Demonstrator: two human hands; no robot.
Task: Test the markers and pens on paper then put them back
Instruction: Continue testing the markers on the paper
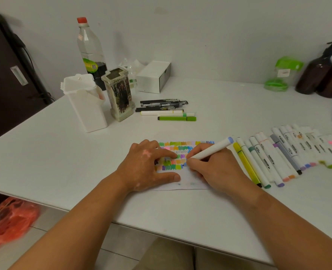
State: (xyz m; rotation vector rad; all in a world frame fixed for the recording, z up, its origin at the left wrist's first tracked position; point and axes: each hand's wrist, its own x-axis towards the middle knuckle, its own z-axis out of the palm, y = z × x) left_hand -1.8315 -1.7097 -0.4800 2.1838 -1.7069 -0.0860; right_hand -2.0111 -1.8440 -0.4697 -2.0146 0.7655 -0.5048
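A small sheet of paper (186,181) covered with rows of coloured scribbles lies at the near middle of the white table (219,106). My left hand (147,166) presses flat on the paper, with a small dark cap under its fingers. My right hand (217,170) grips a white marker with a blue end cap (211,149), tip down on the paper. A long row of white markers (282,152) lies to the right. Black pens and pale and green highlighters (167,110) lie farther back.
A white marker case (85,104) and a scribbled-on pen holder (120,94) stand at back left, beside a clear bottle (91,51) and a white box (154,76). Brown pump bottles (321,73) and a green-lidded jar (282,75) stand at back right. A red plastic bag (11,219) lies below the table.
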